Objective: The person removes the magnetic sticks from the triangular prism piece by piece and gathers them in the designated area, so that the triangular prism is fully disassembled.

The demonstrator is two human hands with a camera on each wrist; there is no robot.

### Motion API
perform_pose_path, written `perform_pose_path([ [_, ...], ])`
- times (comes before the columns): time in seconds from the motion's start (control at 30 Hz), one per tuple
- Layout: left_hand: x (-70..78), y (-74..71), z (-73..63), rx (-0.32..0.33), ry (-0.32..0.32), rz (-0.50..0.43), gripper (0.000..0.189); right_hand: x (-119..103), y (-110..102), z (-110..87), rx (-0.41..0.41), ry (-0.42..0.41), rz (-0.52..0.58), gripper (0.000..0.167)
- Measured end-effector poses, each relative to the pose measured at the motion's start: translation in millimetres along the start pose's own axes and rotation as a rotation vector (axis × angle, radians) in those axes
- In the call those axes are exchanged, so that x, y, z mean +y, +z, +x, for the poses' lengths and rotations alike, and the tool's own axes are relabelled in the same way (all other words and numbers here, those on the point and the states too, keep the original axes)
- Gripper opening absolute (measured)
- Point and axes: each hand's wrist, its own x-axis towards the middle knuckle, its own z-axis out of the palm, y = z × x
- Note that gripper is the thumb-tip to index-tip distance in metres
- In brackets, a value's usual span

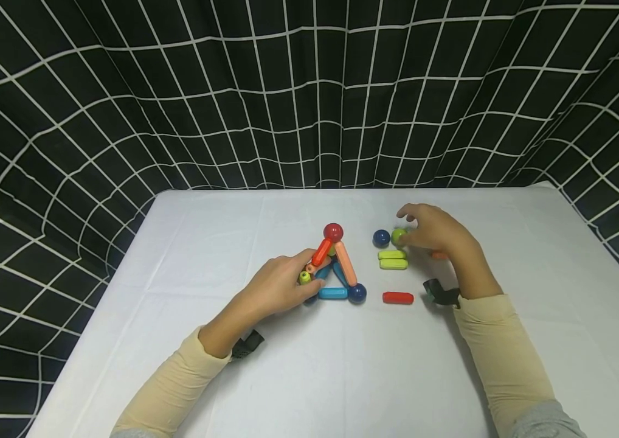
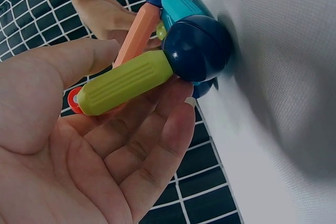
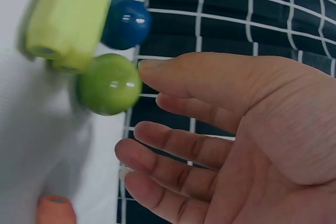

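My left hand (image 1: 276, 286) holds a pyramid-like frame of magnetic rods and balls. A red ball (image 1: 334, 232) tops it, an orange rod (image 1: 346, 264) slopes down its right side, and blue rods and dark blue balls (image 1: 357, 293) make up the base. In the left wrist view the thumb and fingers curl round a yellow-green rod (image 2: 126, 83) joined to a dark blue ball (image 2: 198, 48). To the right, my right hand (image 1: 438, 228) has its fingers apart beside a loose green ball (image 3: 109, 84); the thumb tip is right at the ball's edge.
A loose dark blue ball (image 1: 381, 238) lies left of the green one. Two yellow-green rods (image 1: 393, 264) lie side by side nearer me, with a red rod (image 1: 397, 298) below them. An orange rod (image 1: 439, 255) is partly hidden under the right wrist. Gridded black curtain (image 1: 309, 91) surrounds the white table.
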Motion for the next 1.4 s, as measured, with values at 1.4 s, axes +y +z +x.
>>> perform_pose_path([
  [1.4, -3.6, 0.0, -2.0, 0.068, 0.124, 0.015, 0.009, -108, 41, -48.0, 0.170, -0.643, 0.018, 0.021],
])
